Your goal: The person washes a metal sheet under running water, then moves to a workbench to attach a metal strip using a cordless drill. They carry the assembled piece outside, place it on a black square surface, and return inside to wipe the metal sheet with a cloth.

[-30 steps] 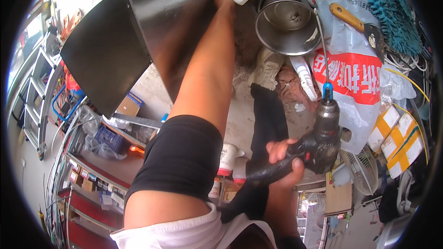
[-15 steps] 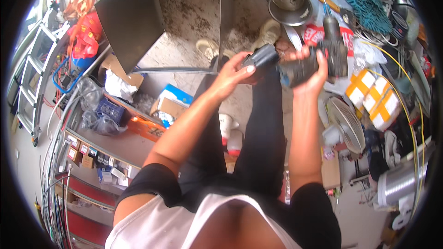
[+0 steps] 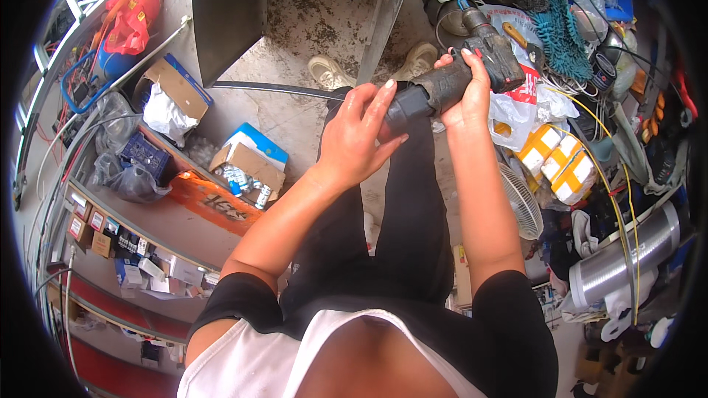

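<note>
The left hand (image 3: 355, 133) has brought its gripped battery pack (image 3: 407, 108) against the cordless drill (image 3: 498, 63) just rightward, held in the right hand (image 3: 471, 99), apparently joining them.

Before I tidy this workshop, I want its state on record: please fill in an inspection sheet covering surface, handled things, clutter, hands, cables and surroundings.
Surface: floor darkly stained ahead of the person.
Handled things: drill; black block, apparently its battery, at the handle's end.
Clutter: open box left; scraper and blue fluffy cloth right.
Hands: left hand holds the block; right hand grips the drill.
Cables: yellow cables right.
Surroundings: shelves left; fan right.
</note>
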Motion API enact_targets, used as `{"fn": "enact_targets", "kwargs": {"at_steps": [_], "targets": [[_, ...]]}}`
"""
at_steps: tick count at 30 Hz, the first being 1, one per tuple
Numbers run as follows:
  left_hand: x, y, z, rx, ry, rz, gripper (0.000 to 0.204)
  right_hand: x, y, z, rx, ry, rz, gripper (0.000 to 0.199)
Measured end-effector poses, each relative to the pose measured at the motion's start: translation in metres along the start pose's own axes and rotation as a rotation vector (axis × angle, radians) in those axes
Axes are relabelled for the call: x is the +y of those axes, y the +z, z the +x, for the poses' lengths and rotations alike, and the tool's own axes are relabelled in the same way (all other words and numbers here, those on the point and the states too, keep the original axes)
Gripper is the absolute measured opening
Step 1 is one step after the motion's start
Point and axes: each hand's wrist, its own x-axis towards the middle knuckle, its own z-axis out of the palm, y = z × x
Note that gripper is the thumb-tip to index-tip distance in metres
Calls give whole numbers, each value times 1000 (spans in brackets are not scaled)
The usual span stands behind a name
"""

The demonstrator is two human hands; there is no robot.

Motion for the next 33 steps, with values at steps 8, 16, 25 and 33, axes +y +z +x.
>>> {"fn": "enact_targets", "kwargs": {"at_steps": [8,16,25,33], "targets": [[-14,-16,-18,130,189,128,66,10,17,-4,4,56,-42,17],[-19,-16,-19,250,377,347,55,27,29,-18,101,48,-72,24],[3,-2,-34,304,460,-136,43,16,18,-60,-65,87,41,16],[24,3,-29,525,389,-178,55,17,28,-94,-139,40,1,19]]}}
